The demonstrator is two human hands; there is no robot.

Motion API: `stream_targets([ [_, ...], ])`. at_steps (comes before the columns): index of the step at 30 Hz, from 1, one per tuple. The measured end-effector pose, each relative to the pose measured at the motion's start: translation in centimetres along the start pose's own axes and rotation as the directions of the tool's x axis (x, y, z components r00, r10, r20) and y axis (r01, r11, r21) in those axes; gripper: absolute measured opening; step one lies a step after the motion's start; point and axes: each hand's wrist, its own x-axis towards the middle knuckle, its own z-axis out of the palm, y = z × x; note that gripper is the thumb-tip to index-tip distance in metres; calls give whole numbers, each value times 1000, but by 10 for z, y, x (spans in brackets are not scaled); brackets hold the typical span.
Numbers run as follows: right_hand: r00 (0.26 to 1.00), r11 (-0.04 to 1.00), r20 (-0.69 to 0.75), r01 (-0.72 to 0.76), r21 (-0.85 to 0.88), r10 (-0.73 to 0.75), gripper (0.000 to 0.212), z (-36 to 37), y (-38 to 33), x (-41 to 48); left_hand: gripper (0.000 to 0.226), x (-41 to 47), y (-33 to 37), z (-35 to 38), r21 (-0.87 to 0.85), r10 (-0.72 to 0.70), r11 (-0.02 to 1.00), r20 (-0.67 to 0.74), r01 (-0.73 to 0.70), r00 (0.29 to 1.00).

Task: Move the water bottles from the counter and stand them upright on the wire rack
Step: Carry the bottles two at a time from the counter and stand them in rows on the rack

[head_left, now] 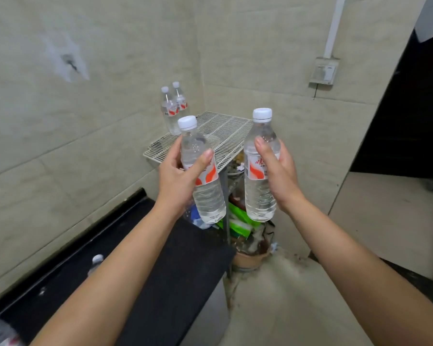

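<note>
Full water bottles, one gripped at the label by the left hand (179, 176), one by the right hand (276, 171), look heavy, smooth, squeezable; mid-body holds suit the wire rack (225, 136).

The left hand (175, 178) covers part of the label on the left-held bottle (208, 196), and the right hand (280, 171) hides the far side of the right-held bottle (259, 196); neither label's print is legible. On the worktop (185, 258), the left forearm (115, 283) hides all but the cap and shoulder of a third bottle (96, 262), and a corner bottle (0, 332) is blurred and cut off bottom-left. The held bottles partly hide the clutter (240, 221) under the wire rack (225, 131).
</note>
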Motion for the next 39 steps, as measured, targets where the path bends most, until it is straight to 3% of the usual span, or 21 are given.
stream_targets([
  [6, 1000, 995, 25, 17, -100, -15, 47, -7, 45, 114, 47, 101, -67, 29, -14, 19, 1000, -96, -21, 995],
  [11, 998, 977, 58, -20, -211, 33, 67, 5, 66, 225, 51, 206, -110, 53, -35, 8, 999, -161, -14, 987],
  [17, 994, 959, 113, 32, -282, 0, 36, 25, 86, 339, 61, 303, -134, 57, 80, 36, 997, -195, -21, 980],
  [22, 973, 943, 231, 96, -319, -21, 35, 54, 128, 419, 60, 349, -164, 46, 133, 24, 991, -313, 19, 950],
  [28, 911, 975, 413, 83, -208, 11, 37, 89, 188, 505, 44, 393, -196, 38, 280, 65, 952, -572, 121, 818],
  [34, 816, 989, 577, 52, -138, 37, 53, 119, 226, 583, 53, 435, -211, 37, 316, 52, 913, -719, 259, 693],
  [39, 833, 985, 546, 13, -172, 85, 62, 143, 253, 621, 63, 454, -228, 26, 276, 6, 902, -776, 331, 631],
])
